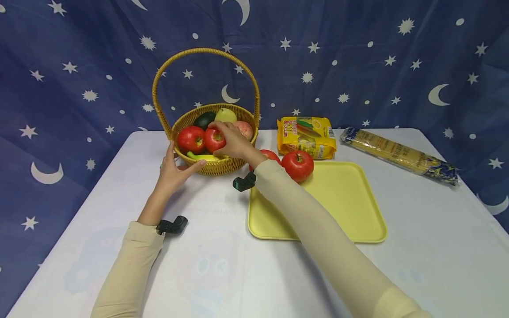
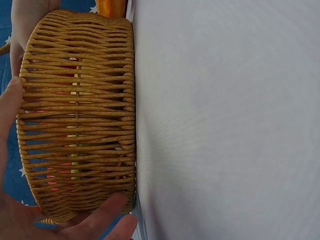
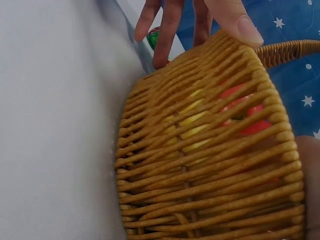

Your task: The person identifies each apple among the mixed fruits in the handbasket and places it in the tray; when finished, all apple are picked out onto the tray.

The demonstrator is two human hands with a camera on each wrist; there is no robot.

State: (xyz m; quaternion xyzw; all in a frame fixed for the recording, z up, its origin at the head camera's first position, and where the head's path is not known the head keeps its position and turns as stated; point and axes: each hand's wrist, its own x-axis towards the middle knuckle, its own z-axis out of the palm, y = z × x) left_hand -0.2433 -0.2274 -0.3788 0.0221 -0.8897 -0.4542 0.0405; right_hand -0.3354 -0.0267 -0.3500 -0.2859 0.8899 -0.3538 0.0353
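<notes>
Your right hand [image 1: 237,141] has its grip clamped on a red apple [image 1: 213,140] in the basket [image 1: 222,167], far left on the desk [image 1: 421,247]. Your left hand [image 1: 172,171], fingers apart, touches the basket's left side.

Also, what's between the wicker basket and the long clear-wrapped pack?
In the head view, the yellow packet is between the basket and the long pack; two red fruits sit nearer the camera.

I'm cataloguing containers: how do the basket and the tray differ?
The basket is woven and golden-brown; the tray is plain yellow. The basket has a tall arched handle; the tray shows none. The basket is deep, the tray shallow. Both stand on the white table.
</notes>
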